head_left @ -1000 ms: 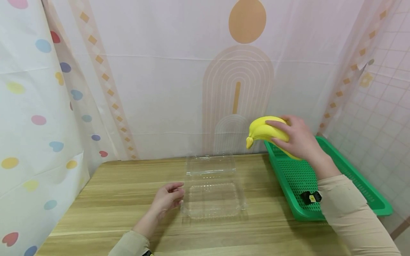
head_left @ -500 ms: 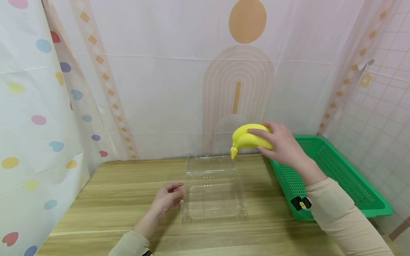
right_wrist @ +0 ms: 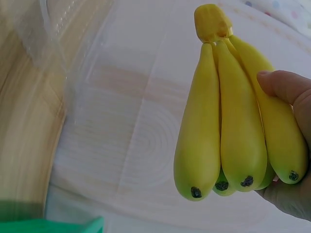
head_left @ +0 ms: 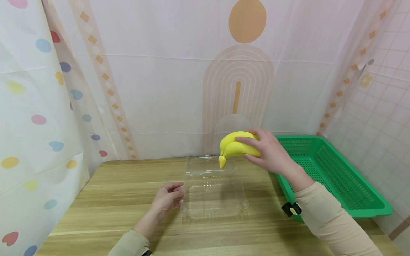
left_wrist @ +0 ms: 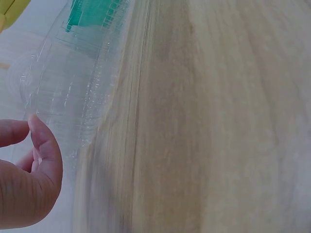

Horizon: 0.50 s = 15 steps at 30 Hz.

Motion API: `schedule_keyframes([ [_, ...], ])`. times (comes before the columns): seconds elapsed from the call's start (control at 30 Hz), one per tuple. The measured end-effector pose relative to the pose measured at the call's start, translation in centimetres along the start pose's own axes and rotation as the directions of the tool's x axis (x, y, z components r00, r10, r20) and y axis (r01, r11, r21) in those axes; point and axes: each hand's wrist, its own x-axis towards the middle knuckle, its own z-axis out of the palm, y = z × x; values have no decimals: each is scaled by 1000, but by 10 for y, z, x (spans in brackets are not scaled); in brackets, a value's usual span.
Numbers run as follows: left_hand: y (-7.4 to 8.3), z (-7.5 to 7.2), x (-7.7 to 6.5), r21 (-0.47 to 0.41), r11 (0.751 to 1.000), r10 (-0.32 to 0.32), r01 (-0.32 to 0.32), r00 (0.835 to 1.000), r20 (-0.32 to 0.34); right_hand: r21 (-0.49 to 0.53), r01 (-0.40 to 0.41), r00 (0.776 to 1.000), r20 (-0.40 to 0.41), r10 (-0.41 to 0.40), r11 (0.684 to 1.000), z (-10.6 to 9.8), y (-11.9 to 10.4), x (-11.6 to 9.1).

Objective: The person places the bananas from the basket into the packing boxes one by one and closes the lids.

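Observation:
A bunch of yellow bananas is gripped by my right hand, stem end pointing left and down. They hang in the air above the back part of a clear plastic clamshell container, which lies with its lid raised on the table. In the right wrist view several banana tips with dark ends show, and a thumb lies along one side. My left hand pinches the container's left edge between thumb and fingers; the left wrist view shows the thumb at that rim.
A green perforated basket stands at the right of the wooden table, partly behind my right forearm. A patterned curtain hangs behind the table's back edge, and a dotted one on the left.
My right hand has carried the bananas left and slightly down, from over the green basket to above the container. My left hand and the container have stayed in place.

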Motion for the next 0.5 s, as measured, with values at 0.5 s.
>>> schedule_keyframes([
  [0.5,0,1,1,0,1000,-12,12,1000,-6,53,55,998,-16,-54,997,30,-22,4],
])
